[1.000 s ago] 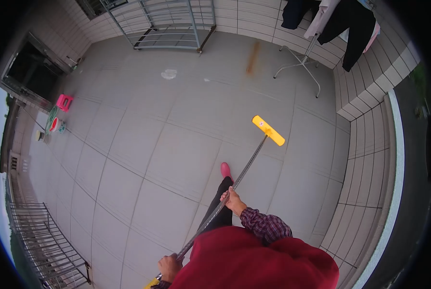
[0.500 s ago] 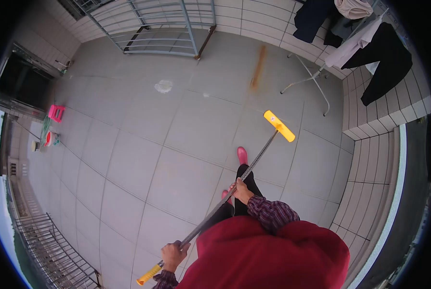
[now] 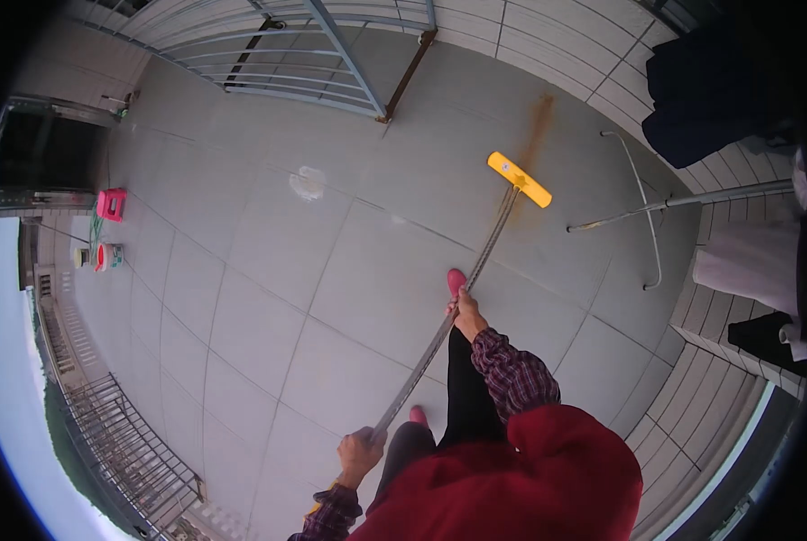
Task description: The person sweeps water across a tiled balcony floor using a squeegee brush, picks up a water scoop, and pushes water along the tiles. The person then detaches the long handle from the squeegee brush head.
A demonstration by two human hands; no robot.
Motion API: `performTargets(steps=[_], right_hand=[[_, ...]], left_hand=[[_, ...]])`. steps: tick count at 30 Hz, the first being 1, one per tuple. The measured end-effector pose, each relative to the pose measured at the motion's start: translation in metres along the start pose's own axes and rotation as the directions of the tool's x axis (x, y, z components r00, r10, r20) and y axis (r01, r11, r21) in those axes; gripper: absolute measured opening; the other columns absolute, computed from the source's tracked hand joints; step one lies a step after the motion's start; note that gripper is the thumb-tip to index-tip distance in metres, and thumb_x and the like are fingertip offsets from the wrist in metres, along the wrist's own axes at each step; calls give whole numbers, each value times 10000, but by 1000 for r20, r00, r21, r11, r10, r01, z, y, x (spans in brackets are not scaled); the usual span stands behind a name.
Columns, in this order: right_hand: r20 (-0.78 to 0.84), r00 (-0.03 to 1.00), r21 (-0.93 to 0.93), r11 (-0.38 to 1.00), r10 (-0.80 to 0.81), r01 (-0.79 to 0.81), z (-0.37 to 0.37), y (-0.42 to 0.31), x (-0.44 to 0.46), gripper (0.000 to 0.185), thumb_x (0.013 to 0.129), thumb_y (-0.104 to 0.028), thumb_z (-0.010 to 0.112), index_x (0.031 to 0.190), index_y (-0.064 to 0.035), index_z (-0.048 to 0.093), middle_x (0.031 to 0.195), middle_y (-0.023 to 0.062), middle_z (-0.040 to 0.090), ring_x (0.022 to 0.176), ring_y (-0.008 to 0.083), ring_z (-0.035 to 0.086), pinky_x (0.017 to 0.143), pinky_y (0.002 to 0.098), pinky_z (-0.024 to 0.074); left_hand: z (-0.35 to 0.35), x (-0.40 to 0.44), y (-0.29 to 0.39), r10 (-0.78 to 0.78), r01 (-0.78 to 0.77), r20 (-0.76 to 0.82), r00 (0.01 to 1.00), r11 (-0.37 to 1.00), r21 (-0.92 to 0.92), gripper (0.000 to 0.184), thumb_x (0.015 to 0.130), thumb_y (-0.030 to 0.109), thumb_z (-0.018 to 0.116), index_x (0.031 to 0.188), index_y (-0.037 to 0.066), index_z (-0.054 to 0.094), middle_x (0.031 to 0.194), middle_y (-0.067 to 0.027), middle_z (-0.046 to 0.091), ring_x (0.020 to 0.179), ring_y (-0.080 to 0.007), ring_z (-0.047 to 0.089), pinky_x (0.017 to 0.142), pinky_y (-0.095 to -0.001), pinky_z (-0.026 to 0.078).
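Both hands are wrapped around the patterned grey pole of a mop (image 3: 428, 356) that slants away from me across the floor. My left hand (image 3: 360, 453) grips it low, near its rear end; the yellow grip there is mostly hidden by the hand and sleeve. Higher up, my right hand (image 3: 466, 316) is closed on the pole above my pink boot. The flat yellow mop head (image 3: 519, 179) lies at the far end on the tiles, at the lower edge of a rusty brown stain (image 3: 539, 126). The underside of the head is hidden.
A grey metal frame (image 3: 354, 68) stands at the back. To the right are the legs of a drying rack (image 3: 642, 212) with dark clothes (image 3: 705, 99) near it. A pink stool (image 3: 112, 204) and a bucket (image 3: 108, 257) stand far left, beyond a railing (image 3: 137, 460).
The mop head has moved forward onto the near end of the rusty stain. Both hands went forward with the pole, and I have stepped closer; the drying rack appears nearer.
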State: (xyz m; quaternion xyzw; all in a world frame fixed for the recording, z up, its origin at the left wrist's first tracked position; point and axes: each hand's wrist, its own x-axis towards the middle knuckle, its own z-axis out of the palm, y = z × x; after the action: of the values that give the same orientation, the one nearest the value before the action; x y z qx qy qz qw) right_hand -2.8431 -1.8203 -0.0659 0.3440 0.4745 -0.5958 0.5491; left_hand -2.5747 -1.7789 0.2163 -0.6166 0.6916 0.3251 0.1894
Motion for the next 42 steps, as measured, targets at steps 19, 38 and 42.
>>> performTargets(steps=[19,38,42], right_hand=[[184,809,-981,-52,-559,187,21,120,-82,276,814,-205,427,939,35,374,684,198,538,638,293,577,592,342,464],[259,881,-964,-54,-397,259,105,138,8,227,784,-108,469,837,51,315,619,240,531,590,386,559,504,419,467],[40,994,-997,-68,-100,33,-2,246,-149,312,758,-130,489,940,37,297,661,259,527,635,408,545,548,463,433]], left_hand=[[-33,-82,16,-596,603,154,788,798,4,476,714,471,560,598,11,524,481,-136,465,471,-294,498,465,-389,344],[45,-26,8,-563,551,85,822,749,-368,406,788,394,475,667,13,545,563,-180,519,543,-383,508,468,-434,348],[56,-209,-33,-773,767,128,622,569,-296,397,755,364,525,562,18,501,479,-160,480,481,-351,512,441,-429,350]])
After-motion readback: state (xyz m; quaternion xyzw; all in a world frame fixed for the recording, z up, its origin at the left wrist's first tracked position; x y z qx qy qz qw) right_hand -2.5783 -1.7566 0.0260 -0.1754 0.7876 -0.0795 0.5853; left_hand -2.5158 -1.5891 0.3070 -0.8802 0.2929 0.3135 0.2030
